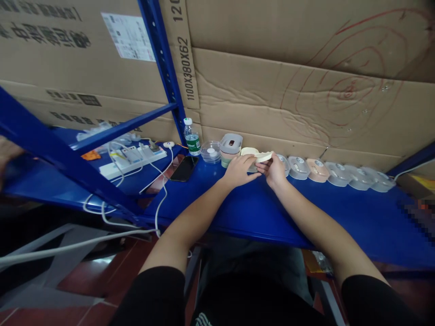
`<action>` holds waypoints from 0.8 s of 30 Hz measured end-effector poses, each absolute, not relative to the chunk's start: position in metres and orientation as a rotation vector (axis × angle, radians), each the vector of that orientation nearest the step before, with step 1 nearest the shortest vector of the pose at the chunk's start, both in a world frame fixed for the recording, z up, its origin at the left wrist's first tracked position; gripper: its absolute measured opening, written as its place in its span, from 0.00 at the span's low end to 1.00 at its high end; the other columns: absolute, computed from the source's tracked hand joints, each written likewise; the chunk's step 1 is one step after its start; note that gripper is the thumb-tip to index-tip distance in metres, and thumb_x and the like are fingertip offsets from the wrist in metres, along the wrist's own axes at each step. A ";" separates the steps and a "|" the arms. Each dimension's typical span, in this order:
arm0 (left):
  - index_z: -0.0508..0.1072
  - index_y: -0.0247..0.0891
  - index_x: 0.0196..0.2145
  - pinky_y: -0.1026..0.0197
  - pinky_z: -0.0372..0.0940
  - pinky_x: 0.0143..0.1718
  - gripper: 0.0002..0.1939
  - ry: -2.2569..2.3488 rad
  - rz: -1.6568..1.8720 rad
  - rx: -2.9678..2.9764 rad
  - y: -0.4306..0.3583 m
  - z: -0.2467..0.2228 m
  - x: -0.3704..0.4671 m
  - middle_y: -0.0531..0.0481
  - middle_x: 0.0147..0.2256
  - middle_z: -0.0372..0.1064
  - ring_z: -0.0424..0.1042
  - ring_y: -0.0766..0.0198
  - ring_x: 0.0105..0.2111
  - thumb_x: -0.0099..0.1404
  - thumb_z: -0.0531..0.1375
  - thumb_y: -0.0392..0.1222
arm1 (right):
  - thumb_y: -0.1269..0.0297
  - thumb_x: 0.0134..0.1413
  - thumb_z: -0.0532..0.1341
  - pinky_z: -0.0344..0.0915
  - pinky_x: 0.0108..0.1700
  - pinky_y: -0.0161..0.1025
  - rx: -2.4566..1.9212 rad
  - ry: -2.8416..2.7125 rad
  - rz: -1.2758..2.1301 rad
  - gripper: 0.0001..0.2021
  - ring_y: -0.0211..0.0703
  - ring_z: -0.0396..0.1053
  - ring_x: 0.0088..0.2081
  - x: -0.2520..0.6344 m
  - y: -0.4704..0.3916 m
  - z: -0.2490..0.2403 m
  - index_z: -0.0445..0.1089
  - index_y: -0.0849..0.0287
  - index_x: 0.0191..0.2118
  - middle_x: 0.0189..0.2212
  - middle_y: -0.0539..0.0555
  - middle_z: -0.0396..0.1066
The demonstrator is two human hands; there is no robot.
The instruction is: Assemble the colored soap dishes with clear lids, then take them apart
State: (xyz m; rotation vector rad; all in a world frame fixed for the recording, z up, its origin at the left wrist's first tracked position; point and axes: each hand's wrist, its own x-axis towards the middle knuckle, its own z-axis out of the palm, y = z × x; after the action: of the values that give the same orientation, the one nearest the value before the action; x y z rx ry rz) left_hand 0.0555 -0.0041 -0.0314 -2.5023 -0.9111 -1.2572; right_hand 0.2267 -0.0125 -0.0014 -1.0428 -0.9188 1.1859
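Note:
My right hand [276,172] is closed on a cream-coloured lid [264,157], thumb at its right end and fingers beneath it. At the lid's left end is my left hand [238,172], its fingers stretched out and the thumb apart. Whether its fingertips touch the lid is hard to tell. Behind my left hand, another cream piece [249,151] shows partly. Just left of it stands a stack of coloured container parts [230,159] topped by a grey lid [231,143] with an oblong opening.
Several small clear-lidded containers, one of them peach [317,170], line the back of the blue shelf [272,217]. To the left are a clear round container [210,152], a water bottle [192,140], a phone [184,168], and a power strip [132,162] with cables. Another person's hand [8,154] appears far left.

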 end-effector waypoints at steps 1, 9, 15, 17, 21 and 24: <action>0.75 0.38 0.58 0.43 0.69 0.56 0.28 -0.951 -1.265 -2.497 -0.003 -0.033 0.055 0.35 0.57 0.75 0.75 0.45 0.57 0.69 0.64 0.59 | 0.38 0.71 0.51 0.77 0.24 0.37 -1.039 -0.874 1.196 0.24 0.46 0.81 0.26 0.223 -0.011 -0.002 0.69 0.55 0.46 0.24 0.51 0.77; 0.77 0.39 0.57 0.47 0.70 0.55 0.16 -1.094 -1.232 -2.499 0.012 -0.039 0.042 0.40 0.54 0.77 0.76 0.51 0.54 0.76 0.56 0.41 | 0.48 0.72 0.56 0.74 0.25 0.34 -1.101 -0.968 1.179 0.19 0.41 0.79 0.26 0.223 -0.020 -0.024 0.71 0.57 0.37 0.30 0.55 0.81; 0.78 0.38 0.56 0.48 0.72 0.56 0.20 -1.244 -1.121 -2.504 0.019 -0.047 0.041 0.39 0.56 0.75 0.77 0.50 0.56 0.72 0.55 0.31 | 0.46 0.64 0.64 0.68 0.21 0.29 -1.195 -1.122 1.109 0.17 0.35 0.74 0.22 0.234 -0.016 -0.042 0.69 0.56 0.35 0.28 0.52 0.79; 0.78 0.37 0.57 0.47 0.71 0.58 0.21 -1.288 -1.104 -2.497 0.016 -0.048 0.041 0.39 0.58 0.74 0.75 0.50 0.58 0.70 0.56 0.31 | 0.47 0.60 0.66 0.67 0.20 0.29 -1.196 -1.187 1.098 0.17 0.34 0.73 0.21 0.234 -0.014 -0.045 0.69 0.56 0.35 0.29 0.50 0.79; 0.75 0.38 0.61 0.48 0.70 0.61 0.22 -1.370 -1.047 -2.529 0.009 -0.044 0.044 0.40 0.62 0.71 0.72 0.49 0.62 0.71 0.61 0.41 | 0.50 0.54 0.70 0.65 0.19 0.30 -1.161 -1.291 1.109 0.16 0.33 0.69 0.19 0.231 -0.011 -0.047 0.72 0.55 0.39 0.30 0.48 0.78; 0.72 0.39 0.64 0.48 0.71 0.60 0.25 -1.389 -0.966 -2.576 0.005 -0.040 0.045 0.40 0.64 0.70 0.72 0.49 0.62 0.72 0.62 0.46 | 0.51 0.52 0.71 0.64 0.18 0.32 -1.138 -1.365 1.126 0.19 0.34 0.66 0.18 0.230 -0.011 -0.050 0.74 0.55 0.46 0.28 0.47 0.77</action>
State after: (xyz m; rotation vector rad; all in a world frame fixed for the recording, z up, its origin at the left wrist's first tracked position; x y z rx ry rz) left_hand 0.0454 0.0047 -0.0405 -2.5760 -1.3886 -0.9664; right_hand 0.2299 -0.0110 -0.0496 -1.1382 -1.3647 1.1263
